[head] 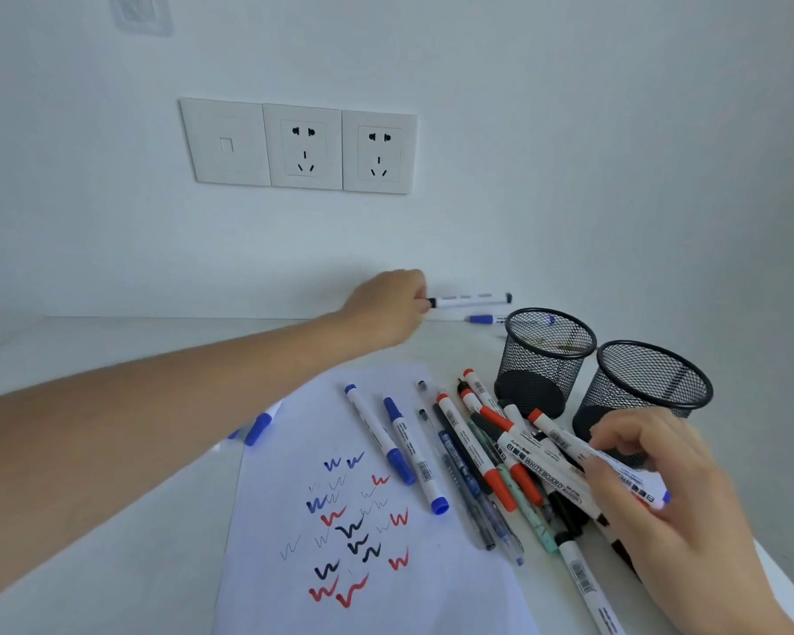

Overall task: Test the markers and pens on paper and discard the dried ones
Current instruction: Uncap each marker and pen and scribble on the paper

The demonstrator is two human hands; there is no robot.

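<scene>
- Markers and pens [491,456] look well into testing: the white paper sheet [432,588], near the front edge of the white worktop [88,566], carries roughly two dozen zigzags in blue, red and black, several of them faint.
- One blue-capped marker [260,426] lies off the sheet's left edge, partly hidden under the forearm.
- At the worktop's back edge the left grip [386,304] curls round the end of a black-capped white marker [471,300], holding it level just above the surface. A second blue-ended marker [482,319] lies right below it, so this is probably the set-aside spot.
- Two blue markers [413,451] lie side by side on the sheet, apart from the heap.
- That heap, on the sheet's right edge, is too tangled to count; I judge a dozen or more, probably still to be tested.
- Two black mesh cups [546,359] stand behind it.
- Near the right edge, the right grip [674,506] pinches a red-ended white marker [564,442] atop the heap.
</scene>
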